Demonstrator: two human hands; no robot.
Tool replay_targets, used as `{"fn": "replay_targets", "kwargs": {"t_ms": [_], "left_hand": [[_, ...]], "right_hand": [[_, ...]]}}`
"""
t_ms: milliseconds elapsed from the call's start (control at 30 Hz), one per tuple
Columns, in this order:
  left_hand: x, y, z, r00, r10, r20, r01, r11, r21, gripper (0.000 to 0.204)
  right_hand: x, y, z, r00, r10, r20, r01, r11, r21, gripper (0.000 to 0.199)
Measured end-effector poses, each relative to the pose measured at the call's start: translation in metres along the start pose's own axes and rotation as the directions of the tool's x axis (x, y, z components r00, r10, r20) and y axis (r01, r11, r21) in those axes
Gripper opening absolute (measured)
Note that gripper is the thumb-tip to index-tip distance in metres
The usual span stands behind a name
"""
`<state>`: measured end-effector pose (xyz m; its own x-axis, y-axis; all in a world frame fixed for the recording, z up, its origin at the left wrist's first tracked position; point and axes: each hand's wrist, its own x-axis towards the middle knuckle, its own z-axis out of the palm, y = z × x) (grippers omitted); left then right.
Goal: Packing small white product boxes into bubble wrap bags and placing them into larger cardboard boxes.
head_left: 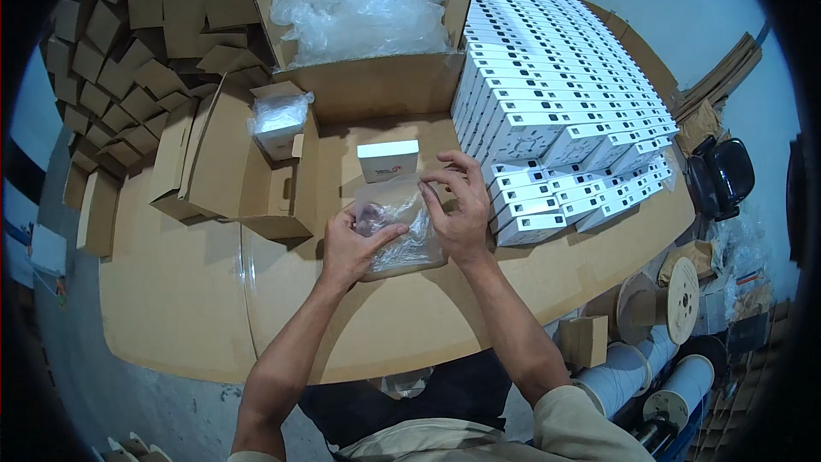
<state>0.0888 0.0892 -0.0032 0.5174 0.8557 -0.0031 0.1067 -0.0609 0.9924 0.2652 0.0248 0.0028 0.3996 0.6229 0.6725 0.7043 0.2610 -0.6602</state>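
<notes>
A clear, crinkled plastic bag [400, 227] is held above the cardboard-covered table in front of me. My left hand [349, 248] grips its left side, the thumb lying across the front. At the bag's upper right corner, my right hand [460, 212] pinches the edge between thumb and index finger, with the other fingers raised. Just behind the bag stands a small white box [388, 162], its lower part hidden by the plastic. Whether anything is inside the bag I cannot tell.
An open cardboard carton [282, 197] to the left holds a plastic-wrapped white box [278, 127]. Stacked white boxes [547, 133] fill the right side. A large carton of clear plastic bags [363, 4] stands behind. Folded cartons [145, 51] pile up far left; cable spools [616, 372] lie lower right.
</notes>
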Motion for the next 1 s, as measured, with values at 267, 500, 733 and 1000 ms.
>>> {"fn": "replay_targets", "kwargs": {"t_ms": [267, 500, 733, 1000], "left_hand": [[0.003, -0.004, -0.001, 0.998, 0.0, -0.069, 0.004, 0.997, 0.071, 0.041], [0.004, -0.006, -0.004, 1.0, -0.001, -0.03, 0.006, 0.988, 0.155, 0.04], [0.003, 0.001, -0.004, 1.0, -0.024, -0.017, 0.027, 0.979, 0.201, 0.03], [0.003, -0.001, -0.004, 0.999, -0.019, 0.027, 0.015, 0.988, 0.154, 0.028]], "right_hand": [[-0.001, -0.001, -0.003, 0.994, -0.109, 0.007, 0.109, 0.992, -0.061, 0.021], [0.009, -0.009, -0.009, 0.948, -0.306, 0.091, 0.313, 0.946, -0.078, 0.023], [0.007, -0.002, -0.016, 0.931, -0.322, 0.171, 0.35, 0.921, -0.172, 0.021], [0.005, -0.004, -0.014, 0.922, -0.289, 0.257, 0.344, 0.916, -0.206, 0.021]]}}
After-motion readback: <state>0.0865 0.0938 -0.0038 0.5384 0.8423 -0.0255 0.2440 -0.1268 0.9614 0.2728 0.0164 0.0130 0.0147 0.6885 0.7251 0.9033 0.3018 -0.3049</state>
